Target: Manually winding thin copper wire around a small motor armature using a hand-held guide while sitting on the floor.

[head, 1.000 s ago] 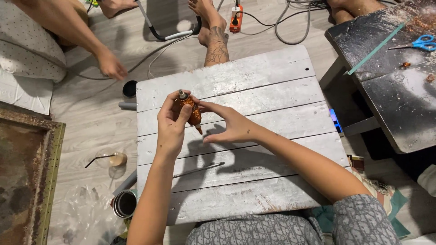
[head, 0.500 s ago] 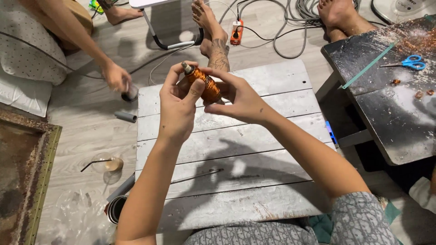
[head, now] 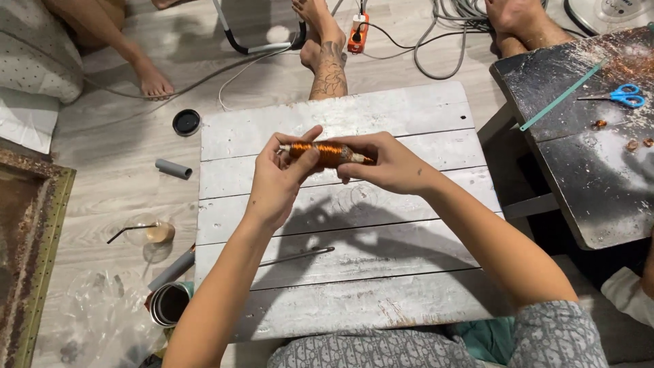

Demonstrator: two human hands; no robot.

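White plank table (head: 409, 116) on pale floor, left hand (head: 279, 178) and right hand (head: 387, 162) both clamped on copper wire coil (head: 325, 152), metal rod (head: 298, 255) lying below.

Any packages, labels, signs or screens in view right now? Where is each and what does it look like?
No screens, signs or printed labels show.
Clear plastic bag: crumpled on the floor, lower left.
Plastic cup: on its side, left of the white plank table, dark straw, a little tan liquid.
Copper wire coil: held by left hand and right hand, unlabelled.
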